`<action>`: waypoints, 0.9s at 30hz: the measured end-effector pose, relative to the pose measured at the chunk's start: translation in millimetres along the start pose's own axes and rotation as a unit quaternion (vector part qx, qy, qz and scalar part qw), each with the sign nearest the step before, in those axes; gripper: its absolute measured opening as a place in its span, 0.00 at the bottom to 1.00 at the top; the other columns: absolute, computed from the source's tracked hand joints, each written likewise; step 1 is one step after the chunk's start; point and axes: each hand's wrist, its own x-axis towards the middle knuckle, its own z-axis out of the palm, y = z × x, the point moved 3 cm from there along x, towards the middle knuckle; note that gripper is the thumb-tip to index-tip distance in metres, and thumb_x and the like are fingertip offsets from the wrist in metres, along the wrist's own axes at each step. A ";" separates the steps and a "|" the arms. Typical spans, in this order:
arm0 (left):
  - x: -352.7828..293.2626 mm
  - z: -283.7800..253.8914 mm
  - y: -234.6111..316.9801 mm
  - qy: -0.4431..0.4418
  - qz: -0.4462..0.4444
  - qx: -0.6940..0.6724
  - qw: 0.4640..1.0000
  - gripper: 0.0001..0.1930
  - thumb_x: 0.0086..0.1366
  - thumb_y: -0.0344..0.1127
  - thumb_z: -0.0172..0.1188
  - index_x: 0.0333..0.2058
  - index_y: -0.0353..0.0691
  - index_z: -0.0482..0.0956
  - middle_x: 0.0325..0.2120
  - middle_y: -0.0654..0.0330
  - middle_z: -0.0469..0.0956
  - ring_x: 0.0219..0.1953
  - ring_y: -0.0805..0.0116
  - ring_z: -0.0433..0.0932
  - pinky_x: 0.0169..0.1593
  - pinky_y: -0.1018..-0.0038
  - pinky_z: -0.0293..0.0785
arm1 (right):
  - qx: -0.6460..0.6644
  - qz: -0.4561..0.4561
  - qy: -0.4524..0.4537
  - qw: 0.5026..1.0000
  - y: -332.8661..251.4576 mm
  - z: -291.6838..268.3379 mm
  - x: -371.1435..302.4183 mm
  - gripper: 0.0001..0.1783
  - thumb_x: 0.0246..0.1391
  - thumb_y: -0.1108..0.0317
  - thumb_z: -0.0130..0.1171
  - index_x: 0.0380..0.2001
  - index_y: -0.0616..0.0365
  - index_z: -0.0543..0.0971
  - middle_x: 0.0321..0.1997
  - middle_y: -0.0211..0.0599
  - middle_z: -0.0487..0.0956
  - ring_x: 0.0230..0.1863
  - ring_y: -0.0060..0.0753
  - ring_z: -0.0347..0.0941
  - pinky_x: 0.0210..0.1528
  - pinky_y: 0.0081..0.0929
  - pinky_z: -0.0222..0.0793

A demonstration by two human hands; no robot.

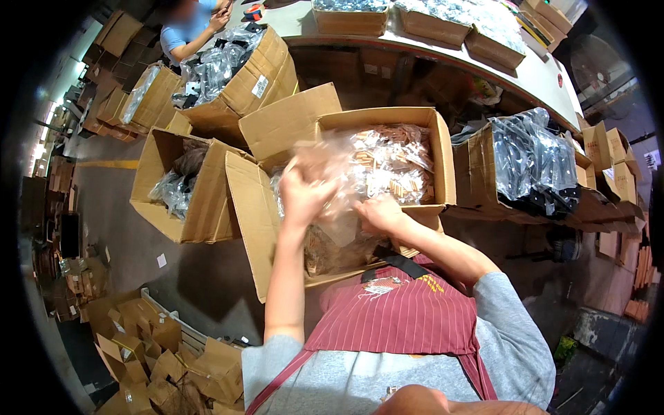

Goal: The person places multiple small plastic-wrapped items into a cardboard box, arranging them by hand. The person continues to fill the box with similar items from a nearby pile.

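Note:
My left hand [304, 196] is closed on a clear plastic bag [339, 169], smeared by motion, with brownish contents I cannot make out. My right hand [380, 214] is beside the bag's lower right, its fingers curled together; what they hold, if anything, is hidden. Both hands are over an open carton [250, 214] with brown, plastic-wrapped things inside, partly covered by my arms. Just beyond, a second open carton [446, 162] is filled with clear bags [393, 162] of small shiny parts and light-brown, stick-like pieces.
Another open carton [214, 200] stands to the left. Behind it is a large carton [259, 86] of bagged dark parts; a similar carton [477, 166] stands right. A white table [553, 86] holds shallow boxes. A person [187, 34] is at far left. Cartons [166, 360] pile up lower left.

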 end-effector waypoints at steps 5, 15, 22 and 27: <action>49.9 122.8 -19.7 -0.183 0.045 0.320 0.929 0.35 0.45 0.45 0.75 0.53 0.40 0.78 0.57 0.41 0.72 0.65 0.47 0.67 0.63 0.54 0.70 | 0.110 0.055 -0.027 0.992 -1.7 11.7 3.0 0.19 0.61 0.64 0.50 0.52 0.60 0.76 0.54 0.54 0.77 0.56 0.50 0.75 0.57 0.46 0.70; 23.3 42.2 -1.2 -0.097 0.146 0.092 0.980 0.24 0.68 0.48 0.63 0.59 0.47 0.77 0.69 0.49 0.62 0.66 0.55 0.68 0.63 0.56 0.71 | 0.399 0.041 0.201 0.894 26.8 52.9 -3.5 0.14 0.59 0.59 0.57 0.44 0.52 0.80 0.44 0.39 0.82 0.48 0.43 0.77 0.53 0.42 0.71; -82.9 -41.3 -238.5 -0.237 -0.377 0.132 0.886 0.13 0.63 0.40 0.63 0.28 0.34 0.85 0.21 0.54 0.83 0.17 0.68 0.79 0.24 0.71 0.76 | -0.017 0.014 -0.054 0.998 1.4 -13.7 -5.7 0.20 0.47 0.56 0.66 0.41 0.52 0.78 0.34 0.40 0.84 0.40 0.44 0.82 0.45 0.41 0.76; -145.3 -21.5 -311.2 -0.397 -0.437 0.349 0.728 0.29 0.53 0.58 0.70 0.36 0.31 0.85 0.38 0.44 0.85 0.42 0.54 0.84 0.47 0.63 0.79 | -0.017 -0.010 0.018 1.000 6.8 -6.5 -7.1 0.15 0.46 0.62 0.64 0.37 0.55 0.76 0.30 0.39 0.82 0.37 0.45 0.82 0.41 0.41 0.76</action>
